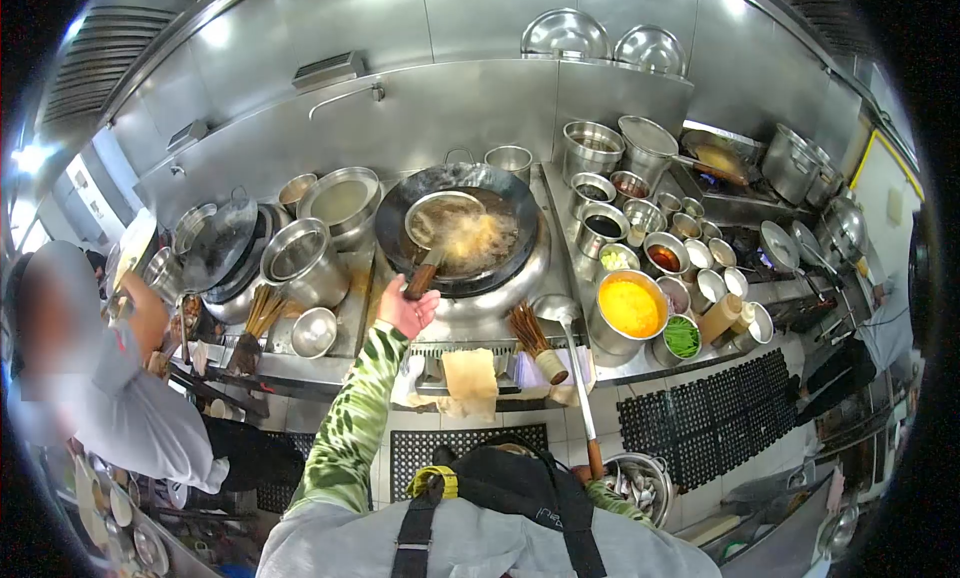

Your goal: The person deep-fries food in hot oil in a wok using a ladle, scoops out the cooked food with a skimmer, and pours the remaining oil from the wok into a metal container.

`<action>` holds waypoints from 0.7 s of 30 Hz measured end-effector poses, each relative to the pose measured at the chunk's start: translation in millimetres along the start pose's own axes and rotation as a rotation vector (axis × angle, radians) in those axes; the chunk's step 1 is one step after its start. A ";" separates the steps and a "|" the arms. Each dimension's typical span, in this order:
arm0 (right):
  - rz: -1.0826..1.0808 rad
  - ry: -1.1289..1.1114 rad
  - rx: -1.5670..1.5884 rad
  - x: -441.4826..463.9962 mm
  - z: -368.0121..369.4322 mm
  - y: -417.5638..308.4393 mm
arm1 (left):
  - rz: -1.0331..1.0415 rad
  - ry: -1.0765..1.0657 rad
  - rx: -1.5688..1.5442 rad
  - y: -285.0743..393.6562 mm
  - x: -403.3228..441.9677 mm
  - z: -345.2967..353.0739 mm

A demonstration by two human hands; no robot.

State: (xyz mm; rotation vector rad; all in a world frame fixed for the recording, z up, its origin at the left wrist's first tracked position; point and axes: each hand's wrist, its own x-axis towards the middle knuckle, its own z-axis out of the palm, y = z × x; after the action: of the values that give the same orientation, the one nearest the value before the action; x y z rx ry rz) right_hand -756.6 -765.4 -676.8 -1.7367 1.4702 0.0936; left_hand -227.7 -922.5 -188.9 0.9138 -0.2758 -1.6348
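Observation:
My left hand [408,308] is closed round the wooden handle of a strainer [440,218], which lies in the large black wok [395,198] among bubbling, steaming oil. Low on the right, at a metal bowl of fish [640,483], my right hand [582,473] shows only in small part beside the wooden end of a long ladle [577,378]; its fingers are hidden. The ladle's round head rests on the counter edge, right of a bamboo brush [537,343]. A tan cloth [470,375] hangs over the front edge below the wok.
Right of the wok stand steel pots, small seasoning bowls, a pot of orange liquid [632,305] and chopped greens [682,337]. To the left are a steel pot [300,258], a small bowl [314,333] and another wok [220,243]. A co-worker [130,398] stands at far left.

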 end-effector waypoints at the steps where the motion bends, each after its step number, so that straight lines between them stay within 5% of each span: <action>1: -0.001 0.001 -0.004 1.0 -1.4 -0.9 | -0.048 0.021 -0.004 1.0 8.9 -3.5; 21: 0.022 -0.001 0.003 -2.3 6.3 5.0 | 0.032 -0.002 0.050 -28.9 -9.9 -5.1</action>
State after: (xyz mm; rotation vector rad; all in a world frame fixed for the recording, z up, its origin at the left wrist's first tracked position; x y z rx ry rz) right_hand -758.7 -759.5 -682.3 -1.7179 1.4889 0.1035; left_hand -245.1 -903.6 -206.3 0.9410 -0.3332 -1.6057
